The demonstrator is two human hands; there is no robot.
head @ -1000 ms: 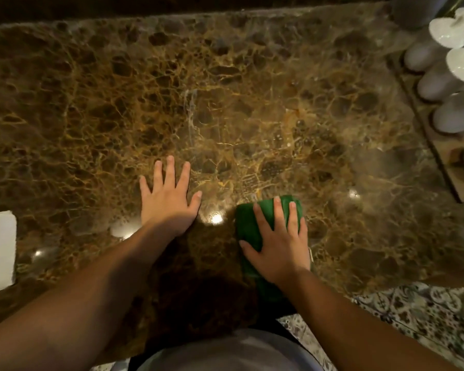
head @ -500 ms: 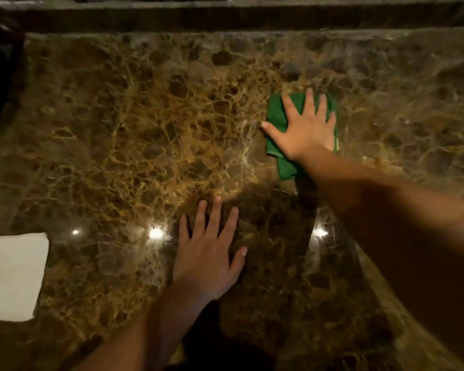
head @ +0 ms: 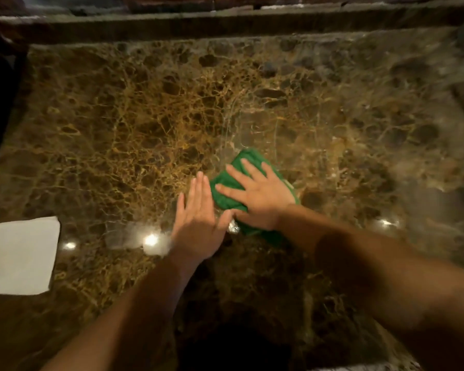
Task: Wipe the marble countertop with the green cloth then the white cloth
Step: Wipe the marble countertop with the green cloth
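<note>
Under both hands lay the marble countertop [head: 134, 124]: polished brown stone, netted with gold-orange veins around darker rounded patches, glossy enough to throw back several small bright light spots near the left wrist.

Right hand [head: 255, 194]: flat, palm down, fingers spread, pressed onto the green cloth [head: 227, 183]. Not gripping; the cloth was pinned between palm and stone. Cloth bunched and folded into a rough lozenge, soft knitted-looking texture, deep green, its far corner poking out beyond the fingertips and a fold showing below the heel of the palm.

Left hand [head: 197, 218]: flat on the bare marble, fingers straight and held together, empty, just beside the cloth; its thumb lay close to the right thumb, contact uncertain through blur.

Well off to the left of the left forearm, the white cloth [head: 19, 255]: folded flat, roughly rectangular, smooth, lying on the stone at the frame edge.

Beyond the fingertips, a raised dark stone ledge [head: 225, 21] ran along the counter's far side.
</note>
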